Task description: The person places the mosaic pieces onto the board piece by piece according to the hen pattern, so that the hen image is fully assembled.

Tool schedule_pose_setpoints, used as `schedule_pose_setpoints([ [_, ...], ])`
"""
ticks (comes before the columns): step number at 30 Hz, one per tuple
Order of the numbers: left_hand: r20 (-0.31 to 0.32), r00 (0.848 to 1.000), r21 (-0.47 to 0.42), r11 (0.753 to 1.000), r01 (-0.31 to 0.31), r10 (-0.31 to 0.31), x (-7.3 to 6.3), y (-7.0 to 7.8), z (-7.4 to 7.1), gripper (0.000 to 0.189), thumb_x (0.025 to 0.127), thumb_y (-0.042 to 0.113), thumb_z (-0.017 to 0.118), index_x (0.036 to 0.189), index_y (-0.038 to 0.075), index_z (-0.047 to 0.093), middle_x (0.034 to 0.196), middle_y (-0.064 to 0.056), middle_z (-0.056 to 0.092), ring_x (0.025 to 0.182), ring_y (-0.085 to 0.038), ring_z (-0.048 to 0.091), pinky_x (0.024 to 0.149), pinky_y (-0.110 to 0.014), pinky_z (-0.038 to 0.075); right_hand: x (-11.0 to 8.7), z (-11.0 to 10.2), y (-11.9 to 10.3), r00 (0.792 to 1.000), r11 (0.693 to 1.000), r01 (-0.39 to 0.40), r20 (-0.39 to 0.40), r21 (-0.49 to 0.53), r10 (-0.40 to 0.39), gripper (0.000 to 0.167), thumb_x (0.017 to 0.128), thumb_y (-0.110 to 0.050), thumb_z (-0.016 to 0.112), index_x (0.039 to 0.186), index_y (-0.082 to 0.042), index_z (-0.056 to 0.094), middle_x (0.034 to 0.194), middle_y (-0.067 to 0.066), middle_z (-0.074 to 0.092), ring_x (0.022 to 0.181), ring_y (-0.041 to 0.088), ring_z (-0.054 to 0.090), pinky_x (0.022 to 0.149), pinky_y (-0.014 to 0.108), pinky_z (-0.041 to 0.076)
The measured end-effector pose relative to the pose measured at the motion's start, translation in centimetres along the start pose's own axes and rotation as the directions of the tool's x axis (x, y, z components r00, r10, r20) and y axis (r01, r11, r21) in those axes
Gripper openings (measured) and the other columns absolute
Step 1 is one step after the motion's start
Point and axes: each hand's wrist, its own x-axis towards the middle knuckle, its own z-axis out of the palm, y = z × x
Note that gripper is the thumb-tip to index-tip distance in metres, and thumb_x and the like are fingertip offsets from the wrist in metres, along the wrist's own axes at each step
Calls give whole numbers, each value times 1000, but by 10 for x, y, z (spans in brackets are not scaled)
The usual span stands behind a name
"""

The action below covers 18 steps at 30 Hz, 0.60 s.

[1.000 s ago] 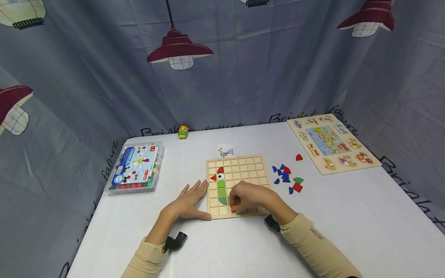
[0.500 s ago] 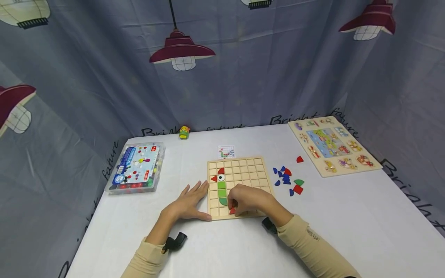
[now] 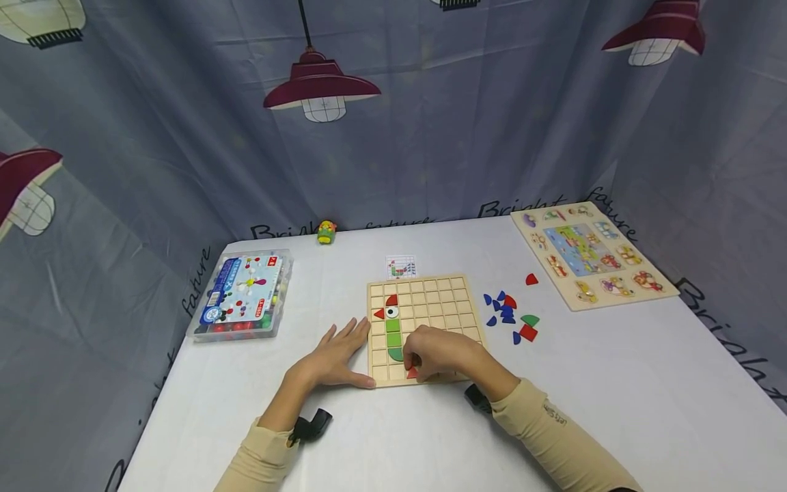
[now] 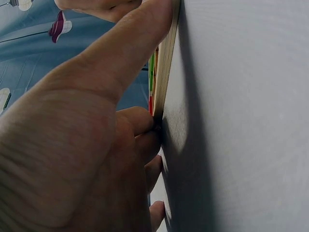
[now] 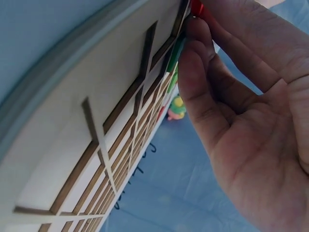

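Observation:
My right hand (image 3: pixel 439 352) pinches a red triangle tile (image 3: pixel 412 374) in the bottom row of a wooden grid board (image 3: pixel 435 298). In the right wrist view, a bit of the red tile (image 5: pixel 197 8) shows at the fingertips. My left hand (image 3: pixel 335 359) lies spread beside the board, thumb and fingertips against its left edge. In the head view, a column of tiles fills the board's left part: a red quarter-round (image 3: pixel 391 300), a red triangle (image 3: pixel 379 313), a white eye tile (image 3: pixel 391 312), green squares (image 3: pixel 393 332) and a green quarter-round (image 3: pixel 395 354). My right fingers hide the neighbouring cells.
Loose blue pieces (image 3: pixel 507 314), a green piece (image 3: pixel 530 320) and red pieces (image 3: pixel 529 333) lie right of the board. A pattern card (image 3: pixel 402 266) sits behind it. Around stand a plastic case (image 3: pixel 242 294), a small toy figure (image 3: pixel 326 232) and a picture puzzle (image 3: pixel 584 249).
My right hand has shifted slightly left with the red triangle, then stayed nearly still over the bottom row. The left hand keeps its place at the board's edge.

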Motion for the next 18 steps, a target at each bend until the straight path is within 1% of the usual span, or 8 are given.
schedule_pose_setpoints([
  [10,8,1000,-15,1000,11,-11,0,1,-2,116,70,61,77,157,11,17,165,-3,15,154,-24,6,125,-51,1,-1,1,4,1000,1000,5,11,14,-5,16,70,-10,87,78,-17,74,67,-12,62,63,3,52,61,16,48],
  [15,10,1000,-7,1000,13,-13,1,1,-2,117,71,61,77,157,12,16,165,-3,14,154,-24,6,125,-51,0,-1,1,5,1000,1000,-7,12,18,7,15,71,-12,86,79,-18,75,68,-12,61,64,4,51,61,16,47],
  [18,14,1000,-2,1000,14,-14,2,0,-1,117,70,62,76,157,12,16,165,-3,14,154,-24,6,125,-51,0,-2,0,5,1000,999,1,6,35,-2,15,71,-12,86,80,-17,76,69,-11,61,64,4,52,61,16,48],
])
